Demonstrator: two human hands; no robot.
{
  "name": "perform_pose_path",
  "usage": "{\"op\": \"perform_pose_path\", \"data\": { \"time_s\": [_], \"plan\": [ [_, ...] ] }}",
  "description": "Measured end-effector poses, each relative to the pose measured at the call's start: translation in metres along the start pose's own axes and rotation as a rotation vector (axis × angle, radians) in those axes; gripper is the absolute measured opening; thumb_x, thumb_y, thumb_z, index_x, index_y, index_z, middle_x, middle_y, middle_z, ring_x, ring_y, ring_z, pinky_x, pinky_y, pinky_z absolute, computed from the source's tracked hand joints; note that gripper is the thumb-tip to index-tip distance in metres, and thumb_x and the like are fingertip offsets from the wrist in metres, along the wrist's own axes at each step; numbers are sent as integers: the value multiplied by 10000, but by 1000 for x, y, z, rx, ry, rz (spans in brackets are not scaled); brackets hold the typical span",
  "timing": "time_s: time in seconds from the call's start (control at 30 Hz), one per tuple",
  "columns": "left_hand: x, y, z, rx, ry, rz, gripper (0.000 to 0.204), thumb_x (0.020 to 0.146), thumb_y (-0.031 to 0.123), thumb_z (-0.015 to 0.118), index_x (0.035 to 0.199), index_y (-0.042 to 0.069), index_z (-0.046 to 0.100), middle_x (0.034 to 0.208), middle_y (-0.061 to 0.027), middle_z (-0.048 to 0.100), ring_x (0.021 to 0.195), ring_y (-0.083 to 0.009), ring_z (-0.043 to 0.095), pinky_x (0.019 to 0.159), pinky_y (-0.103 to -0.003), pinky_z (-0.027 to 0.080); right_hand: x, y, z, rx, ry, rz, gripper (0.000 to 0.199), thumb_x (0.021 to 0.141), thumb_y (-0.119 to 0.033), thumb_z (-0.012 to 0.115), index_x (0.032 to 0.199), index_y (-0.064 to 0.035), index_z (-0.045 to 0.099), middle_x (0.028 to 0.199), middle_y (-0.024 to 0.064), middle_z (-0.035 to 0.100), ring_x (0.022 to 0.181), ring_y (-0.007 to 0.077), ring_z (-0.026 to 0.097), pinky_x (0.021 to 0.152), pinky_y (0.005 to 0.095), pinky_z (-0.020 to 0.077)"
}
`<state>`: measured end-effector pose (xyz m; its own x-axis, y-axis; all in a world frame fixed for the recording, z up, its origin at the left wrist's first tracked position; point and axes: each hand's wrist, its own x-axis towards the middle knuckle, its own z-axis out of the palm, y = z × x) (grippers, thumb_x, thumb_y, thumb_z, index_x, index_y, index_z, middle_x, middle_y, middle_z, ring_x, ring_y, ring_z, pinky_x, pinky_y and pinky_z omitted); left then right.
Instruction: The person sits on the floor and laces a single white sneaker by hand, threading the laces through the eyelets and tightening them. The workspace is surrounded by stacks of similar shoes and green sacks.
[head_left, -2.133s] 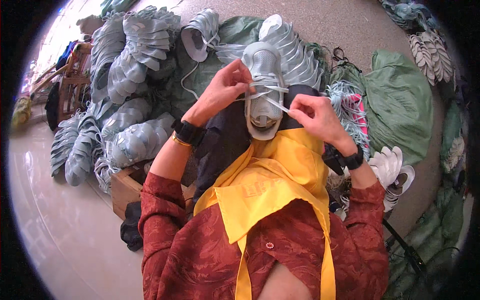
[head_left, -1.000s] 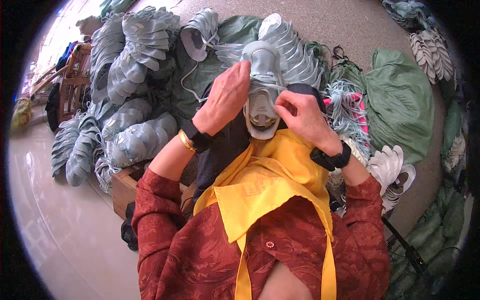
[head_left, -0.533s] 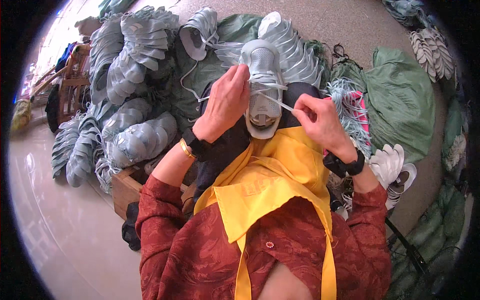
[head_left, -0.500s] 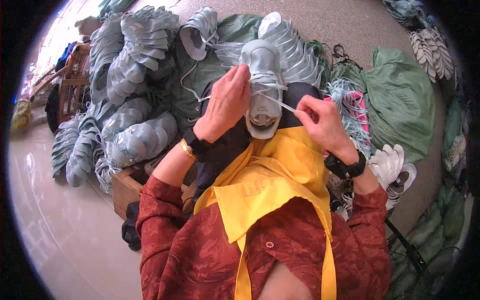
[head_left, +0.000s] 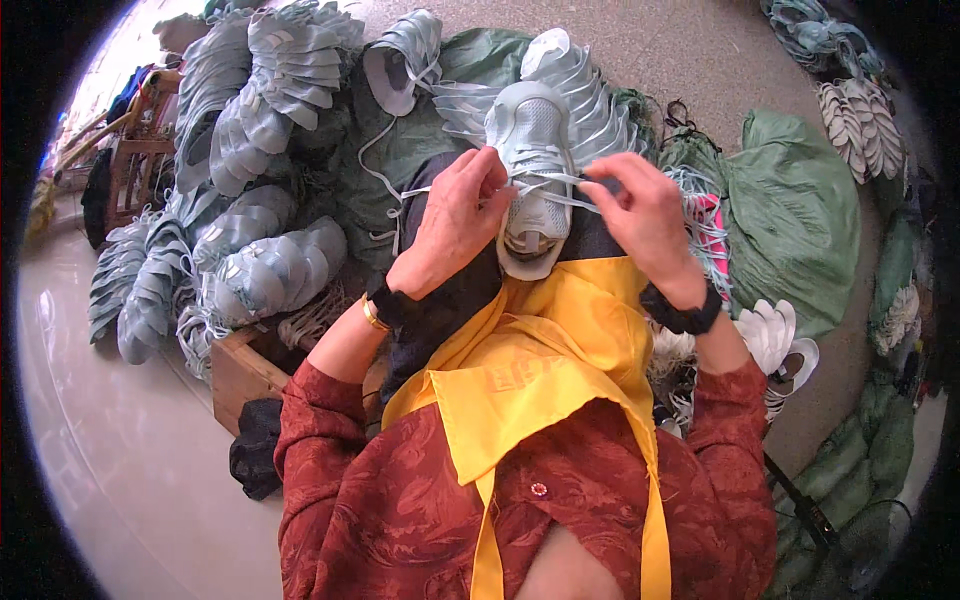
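A pale grey-blue shoe upper [head_left: 541,222] rests between my knees, toe pointing away from me. White shoelace [head_left: 552,180] crosses over it in several strands. My left hand [head_left: 455,215] is at the shoe's left edge, fingers curled and pinching the lace, with an end trailing off to its left. My right hand [head_left: 645,210] stays just right of the shoe, thumb and fingers bent round a lace strand that runs back to the shoe. Exactly where the fingertips meet the lace is partly hidden.
Stacks of nested grey-blue uppers [head_left: 270,270] lie at the left by a wooden box [head_left: 245,375]. More uppers [head_left: 585,80] fan out beyond the shoe, near a single laced upper [head_left: 402,62]. A green sack [head_left: 795,215] and white pieces [head_left: 768,330] are at the right.
My right hand has moved slightly upward, its lace strand now nearer level. My left hand has dropped a little, with its thumb now reaching over the shoe's edge.
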<state>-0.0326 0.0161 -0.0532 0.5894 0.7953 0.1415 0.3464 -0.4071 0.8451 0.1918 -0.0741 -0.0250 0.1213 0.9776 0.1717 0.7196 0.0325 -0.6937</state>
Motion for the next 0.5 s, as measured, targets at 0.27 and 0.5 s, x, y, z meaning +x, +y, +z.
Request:
{"op": "perform_pose_path", "data": {
  "time_s": [0.27, 0.5],
  "plan": [
    [-2, 0, -3, 1, -49, -20, 198, 841, 30, 739, 870, -11, 548, 807, -114, 574, 683, -237, 601, 633, -339, 505, 25, 6, 27, -26, -126, -126, 142, 870, -113, 708, 979, -22, 693, 912, 160, 689, 840, 357, 682, 728, 412, 546],
    [0, -3, -1, 52, -51, -13, 225, 825, 42, 764, 850, -5, 545, 770, -98, 573, 663, -210, 587, 614, -338, 487, 34, 16, 8, 260, -381, 257, 150, 920, -96, 626, 947, 9, 729, 780, 102, 727, 611, 178, 665, 564, 320, 526]
  ]
}}
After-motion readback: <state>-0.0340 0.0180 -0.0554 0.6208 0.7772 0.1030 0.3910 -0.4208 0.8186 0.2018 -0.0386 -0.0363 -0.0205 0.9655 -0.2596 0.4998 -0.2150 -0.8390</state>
